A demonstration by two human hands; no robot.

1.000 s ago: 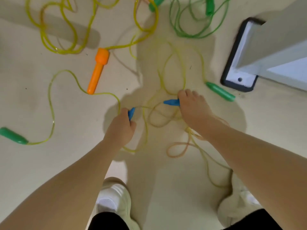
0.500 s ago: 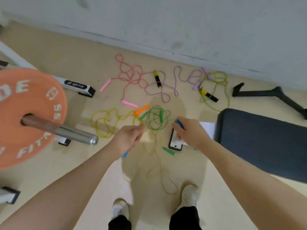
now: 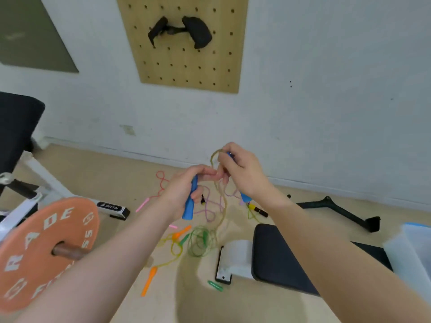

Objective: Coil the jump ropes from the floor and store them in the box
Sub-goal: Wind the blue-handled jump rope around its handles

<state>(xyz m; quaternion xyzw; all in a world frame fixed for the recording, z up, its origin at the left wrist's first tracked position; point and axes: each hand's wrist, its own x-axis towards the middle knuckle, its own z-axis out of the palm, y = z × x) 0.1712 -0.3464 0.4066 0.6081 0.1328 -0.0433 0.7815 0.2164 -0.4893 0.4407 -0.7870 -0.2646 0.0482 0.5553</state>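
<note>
My left hand (image 3: 184, 190) grips one blue handle (image 3: 190, 206) of a jump rope, held upright at chest height. My right hand (image 3: 242, 173) grips the other blue handle (image 3: 244, 197), fingertips close to the left hand's. The rope's yellowish cord (image 3: 221, 206) loops up beside my right hand and hangs down to the floor. On the floor beyond lie a green rope (image 3: 200, 241), a yellow rope with orange handles (image 3: 149, 280), a pink rope (image 3: 161, 183) and a purple rope (image 3: 210, 206). A translucent box (image 3: 410, 250) with a blue rim sits at the right edge.
An orange weight plate (image 3: 35, 250) on a barbell fills the lower left, with a white rack frame (image 3: 44, 178) behind it. A black bench pad (image 3: 284, 255) lies right of the ropes, a black floor stand (image 3: 345, 210) beyond it. A pegboard (image 3: 182, 43) hangs on the wall.
I have stood up from the floor. Both hands rose from floor level to chest height with the blue handles and came together, lifting the yellowish cord.
</note>
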